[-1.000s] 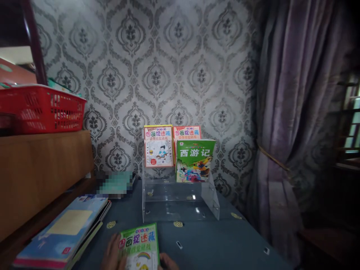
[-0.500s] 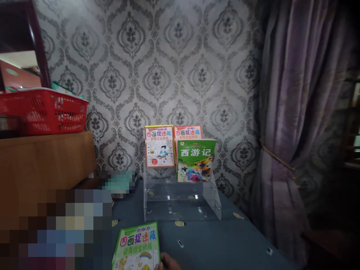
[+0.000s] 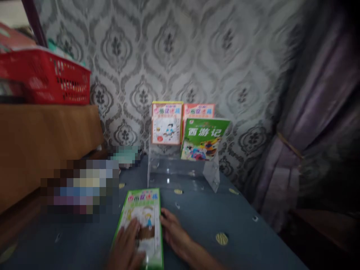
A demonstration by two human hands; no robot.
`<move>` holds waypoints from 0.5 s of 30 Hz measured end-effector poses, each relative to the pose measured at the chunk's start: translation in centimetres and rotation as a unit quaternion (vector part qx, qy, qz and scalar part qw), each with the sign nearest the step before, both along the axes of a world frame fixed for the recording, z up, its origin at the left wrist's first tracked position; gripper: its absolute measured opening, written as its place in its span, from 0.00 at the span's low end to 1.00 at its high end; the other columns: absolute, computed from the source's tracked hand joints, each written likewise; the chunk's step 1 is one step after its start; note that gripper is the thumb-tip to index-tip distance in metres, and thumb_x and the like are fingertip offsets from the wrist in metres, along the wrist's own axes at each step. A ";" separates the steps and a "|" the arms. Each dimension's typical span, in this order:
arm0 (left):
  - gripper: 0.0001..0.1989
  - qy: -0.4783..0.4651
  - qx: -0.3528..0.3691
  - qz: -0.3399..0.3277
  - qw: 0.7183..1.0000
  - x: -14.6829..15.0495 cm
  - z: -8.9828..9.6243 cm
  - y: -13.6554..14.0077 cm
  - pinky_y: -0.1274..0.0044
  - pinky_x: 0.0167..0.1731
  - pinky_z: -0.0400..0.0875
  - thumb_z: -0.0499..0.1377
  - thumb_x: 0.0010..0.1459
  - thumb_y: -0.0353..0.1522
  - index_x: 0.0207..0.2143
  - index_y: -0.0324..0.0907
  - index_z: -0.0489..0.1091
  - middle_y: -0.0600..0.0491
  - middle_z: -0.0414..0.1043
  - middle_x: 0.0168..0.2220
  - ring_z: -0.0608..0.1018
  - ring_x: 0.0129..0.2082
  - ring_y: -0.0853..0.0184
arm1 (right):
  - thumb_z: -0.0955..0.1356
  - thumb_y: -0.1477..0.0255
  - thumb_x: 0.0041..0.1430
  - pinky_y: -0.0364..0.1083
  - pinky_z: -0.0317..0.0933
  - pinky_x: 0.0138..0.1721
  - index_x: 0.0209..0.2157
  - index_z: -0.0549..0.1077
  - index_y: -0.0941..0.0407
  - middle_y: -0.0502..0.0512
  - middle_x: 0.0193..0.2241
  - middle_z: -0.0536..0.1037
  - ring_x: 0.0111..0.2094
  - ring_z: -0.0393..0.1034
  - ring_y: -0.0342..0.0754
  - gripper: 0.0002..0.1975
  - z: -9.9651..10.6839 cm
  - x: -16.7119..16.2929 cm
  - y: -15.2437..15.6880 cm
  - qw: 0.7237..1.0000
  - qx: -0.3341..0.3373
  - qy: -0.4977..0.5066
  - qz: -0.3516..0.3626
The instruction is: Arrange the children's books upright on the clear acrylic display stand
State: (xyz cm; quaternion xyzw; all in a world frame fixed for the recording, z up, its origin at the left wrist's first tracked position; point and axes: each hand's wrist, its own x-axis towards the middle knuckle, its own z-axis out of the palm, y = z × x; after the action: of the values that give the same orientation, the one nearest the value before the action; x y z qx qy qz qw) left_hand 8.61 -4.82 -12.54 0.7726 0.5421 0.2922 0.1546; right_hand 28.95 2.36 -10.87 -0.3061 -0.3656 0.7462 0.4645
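A green-bordered picture book with a drawing of a figure on its cover is in front of me, near the lower middle of the head view. My left hand rests across the cover, fingers stretched out. At the book's right edge my right hand is closed on the side, its fingertips partly hidden. Farther back, a clear display rack carries a white-covered book, a pink-red book and, in front of that one, a green book that leans to the right.
The rack and books are on a dark blue patterned tablecloth. To the left, a red basket sits on a wooden cabinet. A pixelated patch hides items below it. A purple curtain hangs at the right.
The view has tilted downward, so the rack appears higher. My left hand has come into view on the book's cover, and more of my right hand shows at its edge.
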 end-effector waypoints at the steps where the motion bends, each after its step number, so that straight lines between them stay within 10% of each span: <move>1: 0.30 -0.010 -0.015 0.025 1.000 -0.6 -0.1 0.0 0.56 0.68 0.50 0.48 0.67 0.43 0.69 0.44 0.56 0.44 0.60 0.68 0.61 0.68 0.52 | 0.81 0.59 0.40 0.52 0.71 0.43 0.37 0.71 0.54 0.53 0.34 0.82 0.39 0.79 0.54 0.27 0.5 0.0 -0.3 1.000 -0.005 -0.002 -0.008; 15: 0.32 -0.199 -0.068 0.096 0.973 -2.6 1.0 -0.3 0.60 0.69 0.48 0.53 0.65 0.46 0.65 0.39 0.58 0.39 0.50 0.71 0.54 0.71 0.52 | 0.80 0.61 0.46 0.51 0.72 0.44 0.42 0.70 0.54 0.52 0.38 0.83 0.42 0.79 0.52 0.26 1.4 0.1 -0.7 1.000 -0.028 -0.001 0.011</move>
State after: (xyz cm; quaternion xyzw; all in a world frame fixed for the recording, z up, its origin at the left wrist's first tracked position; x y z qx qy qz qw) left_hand 6.03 -5.13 -11.50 0.6306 0.5908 0.4162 0.2828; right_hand 29.09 1.61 -9.48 -0.3153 -0.3486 0.7609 0.4472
